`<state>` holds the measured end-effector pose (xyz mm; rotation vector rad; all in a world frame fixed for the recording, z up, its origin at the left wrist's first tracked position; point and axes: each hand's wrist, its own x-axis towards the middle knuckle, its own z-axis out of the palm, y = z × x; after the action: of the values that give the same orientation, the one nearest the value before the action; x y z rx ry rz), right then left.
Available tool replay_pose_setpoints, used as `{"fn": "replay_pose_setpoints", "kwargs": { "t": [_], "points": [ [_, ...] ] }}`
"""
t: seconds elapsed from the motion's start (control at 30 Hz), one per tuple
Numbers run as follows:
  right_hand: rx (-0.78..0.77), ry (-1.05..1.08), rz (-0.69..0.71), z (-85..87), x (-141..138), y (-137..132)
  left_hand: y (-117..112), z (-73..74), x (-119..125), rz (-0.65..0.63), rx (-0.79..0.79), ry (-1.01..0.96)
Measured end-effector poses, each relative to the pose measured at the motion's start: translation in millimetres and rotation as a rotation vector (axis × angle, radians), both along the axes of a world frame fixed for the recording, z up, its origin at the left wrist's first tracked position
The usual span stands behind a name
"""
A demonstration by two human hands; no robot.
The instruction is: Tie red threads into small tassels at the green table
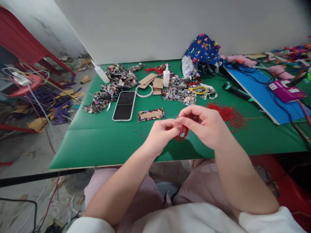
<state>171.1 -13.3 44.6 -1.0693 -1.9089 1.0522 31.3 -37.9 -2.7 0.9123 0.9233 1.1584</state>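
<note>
My left hand (pixel 163 133) and my right hand (pixel 202 124) meet above the green table, fingertips pinched together. Between them is a small bunch of red cord (pixel 181 135), its strands hanging in loops below the fingers; its upper part is hidden. Just left of the hands lies a small cardboard piece (pixel 152 114) edged with dark floral fabric. A loose pile of red cords (pixel 228 116) spreads to the right of my right hand. Yellow-handled scissors (pixel 200 90) rest on floral fabric scraps (pixel 178 92) behind the hands.
A phone (pixel 124 106), a white ring (pixel 144 91), cardboard pieces (pixel 157 84) and a white squeeze bottle (pixel 166 77) lie or stand on the green table (pixel 102 139). At right are a black tool (pixel 238 91), a blue board (pixel 257 97), a purple box (pixel 286 90) and cables.
</note>
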Motion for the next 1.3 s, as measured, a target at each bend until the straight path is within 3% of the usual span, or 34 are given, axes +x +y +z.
{"fn": "replay_pose_setpoints", "kwargs": {
  "t": [0.23,0.57,1.0,1.3],
  "points": [
    [-0.069,0.072,0.007,-0.2,2,1,1,1.6,0,0.066,0.075,0.070],
    [-0.158,0.144,0.032,-0.5,5,2,0,-8.4,1,-0.019,0.126,-0.040],
    [-0.086,0.089,0.009,-3.0,3,4,5,-10.4,-2,0.093,0.082,0.141],
    [-0.219,0.312,-0.009,-12.9,1,10,4,-10.8,-1,0.082,0.072,0.102]
  ]
}}
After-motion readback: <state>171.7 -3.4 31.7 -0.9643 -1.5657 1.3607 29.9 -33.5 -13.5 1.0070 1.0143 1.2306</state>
